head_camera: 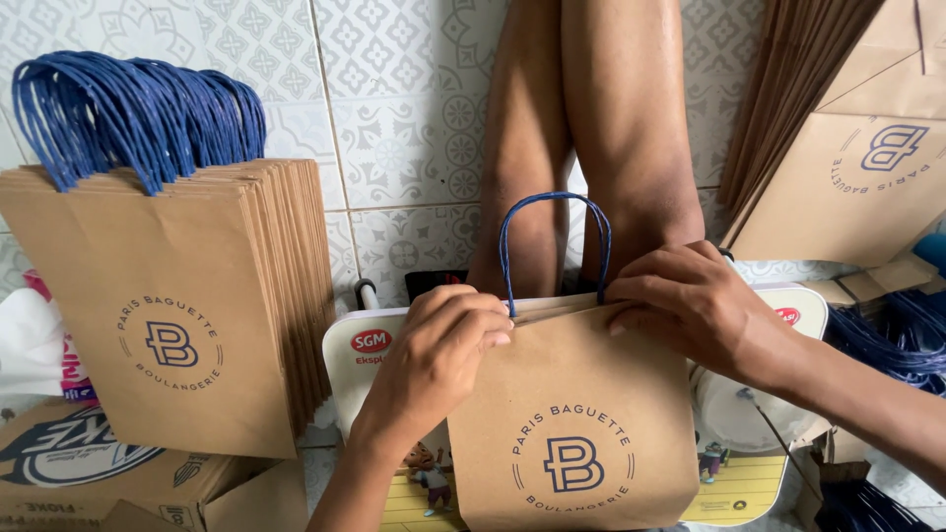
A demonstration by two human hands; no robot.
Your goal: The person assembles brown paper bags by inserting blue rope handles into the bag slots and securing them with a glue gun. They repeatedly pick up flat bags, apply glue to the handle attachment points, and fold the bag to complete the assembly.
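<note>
Head view: the left hand [434,360] and right hand [695,305] pinched the top edge of a brown paper bag [572,424] with a blue cord handle [555,241], held upright over a white board [360,355], beside a stack of finished bags [187,315] on a tiled floor [404,118].

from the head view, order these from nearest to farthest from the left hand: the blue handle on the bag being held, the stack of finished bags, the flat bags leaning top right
1. Blue handle, just right of the left hand.
2. Stack of finished bags, standing at the left.
3. Flat bags, leaning at the far upper right, beyond the right hand.
</note>
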